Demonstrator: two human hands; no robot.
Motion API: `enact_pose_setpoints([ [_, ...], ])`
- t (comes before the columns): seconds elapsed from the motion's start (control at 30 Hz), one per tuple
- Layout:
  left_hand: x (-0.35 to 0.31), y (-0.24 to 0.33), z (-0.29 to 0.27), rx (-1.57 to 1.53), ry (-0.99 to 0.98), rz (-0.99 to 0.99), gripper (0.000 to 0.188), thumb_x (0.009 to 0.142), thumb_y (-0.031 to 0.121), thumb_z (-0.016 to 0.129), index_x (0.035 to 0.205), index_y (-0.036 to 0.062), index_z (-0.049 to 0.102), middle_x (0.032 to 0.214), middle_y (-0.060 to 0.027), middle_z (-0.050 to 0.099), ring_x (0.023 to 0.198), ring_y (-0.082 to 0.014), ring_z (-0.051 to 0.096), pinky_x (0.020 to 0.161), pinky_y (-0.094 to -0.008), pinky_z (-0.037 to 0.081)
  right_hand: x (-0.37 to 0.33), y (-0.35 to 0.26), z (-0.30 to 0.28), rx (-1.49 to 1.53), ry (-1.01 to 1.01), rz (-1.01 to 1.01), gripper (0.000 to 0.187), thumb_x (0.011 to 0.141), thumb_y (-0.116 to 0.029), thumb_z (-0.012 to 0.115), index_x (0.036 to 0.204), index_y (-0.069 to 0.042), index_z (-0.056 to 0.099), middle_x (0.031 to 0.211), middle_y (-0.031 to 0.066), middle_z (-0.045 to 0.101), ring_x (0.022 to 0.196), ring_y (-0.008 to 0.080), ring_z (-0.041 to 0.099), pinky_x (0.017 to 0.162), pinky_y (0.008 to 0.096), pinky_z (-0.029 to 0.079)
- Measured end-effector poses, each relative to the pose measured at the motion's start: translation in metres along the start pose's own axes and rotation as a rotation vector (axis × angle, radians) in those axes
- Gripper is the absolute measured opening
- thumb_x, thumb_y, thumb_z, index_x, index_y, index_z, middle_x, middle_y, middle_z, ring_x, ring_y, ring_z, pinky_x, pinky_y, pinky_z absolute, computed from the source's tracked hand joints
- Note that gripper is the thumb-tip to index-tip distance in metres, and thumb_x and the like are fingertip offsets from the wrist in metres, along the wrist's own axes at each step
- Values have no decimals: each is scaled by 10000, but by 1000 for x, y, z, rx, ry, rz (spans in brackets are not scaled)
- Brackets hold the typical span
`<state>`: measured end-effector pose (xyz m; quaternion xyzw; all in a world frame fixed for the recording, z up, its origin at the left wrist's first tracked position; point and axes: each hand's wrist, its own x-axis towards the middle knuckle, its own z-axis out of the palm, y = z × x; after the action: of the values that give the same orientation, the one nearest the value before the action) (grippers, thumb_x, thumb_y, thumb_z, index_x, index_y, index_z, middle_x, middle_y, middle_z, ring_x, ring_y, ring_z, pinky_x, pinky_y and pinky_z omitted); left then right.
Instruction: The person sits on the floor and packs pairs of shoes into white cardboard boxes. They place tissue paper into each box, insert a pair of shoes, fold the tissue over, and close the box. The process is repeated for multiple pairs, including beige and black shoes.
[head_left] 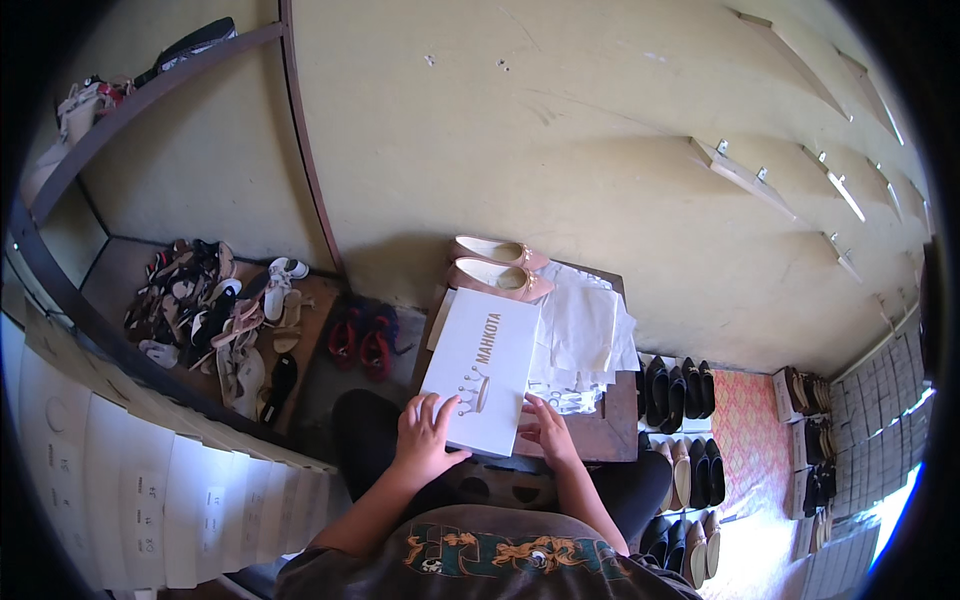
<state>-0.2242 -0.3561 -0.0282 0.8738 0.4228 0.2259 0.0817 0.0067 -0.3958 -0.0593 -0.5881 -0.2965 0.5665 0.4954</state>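
A white shoebox with a gold crown drawing and lettering on its lid lies in front of me, over the near left part of a small brown table. My left hand grips its near left corner, fingers spread on the lid and thumb along the near edge. Against the right side, close to the near corner, my right hand holds it with bent fingers. Just beyond the box stands a pair of pink flats, side by side. White wrapping paper lies crumpled to the right of the box. The lid hides what is inside.
Red shoes sit on the floor left of the table. Piled sandals fill a low shelf farther left, above stacked white boxes. Black flats stand in rows at right. Small shelves jut from the wall.
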Motion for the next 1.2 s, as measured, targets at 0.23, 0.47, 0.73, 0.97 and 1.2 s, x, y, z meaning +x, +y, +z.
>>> enact_pose_setpoints([
  [0.23,4,-5,-4,-208,131,60,920,525,352,812,1243,34,333,1164,-171,408,1056,-372,416,920,-455,344,10,27,-9,-9,-124,-45,454,927,-276,410,1308,-34,365,1143,94,512,798,165,568,721,286,453],
  [0.47,-4,-20,0,-679,228,-114,854,640,298,751,1263,-38,272,1162,-204,423,1117,-326,416,936,-389,349,3,16,0,-322,-100,-116,686,808,-257,642,1367,-91,281,1177,154,470,842,172,578,681,273,463],
  [0.73,-25,-70,21,-1540,438,-582,658,897,430,383,1388,98,96,1362,-159,294,1219,-304,384,961,-446,351,4,13,-3,-396,-102,-147,712,781,-282,639,1365,-65,294,1196,217,495,796,187,594,694,307,486],
  [0.97,-45,-109,10,-890,751,-708,719,850,317,575,1346,141,85,1252,-164,331,1080,-303,450,894,-452,364,0,6,-3,-325,-132,-117,721,790,-266,641,1379,-83,268,1211,199,479,823,198,586,643,288,491],
  [1.2,-55,-120,11,-159,509,-803,596,816,347,610,1299,122,343,1322,-231,243,1207,-395,284,1001,-476,237,-2,2,-3,-231,-158,-87,740,785,-301,663,1377,-82,276,1217,186,472,788,196,583,620,266,488],
])
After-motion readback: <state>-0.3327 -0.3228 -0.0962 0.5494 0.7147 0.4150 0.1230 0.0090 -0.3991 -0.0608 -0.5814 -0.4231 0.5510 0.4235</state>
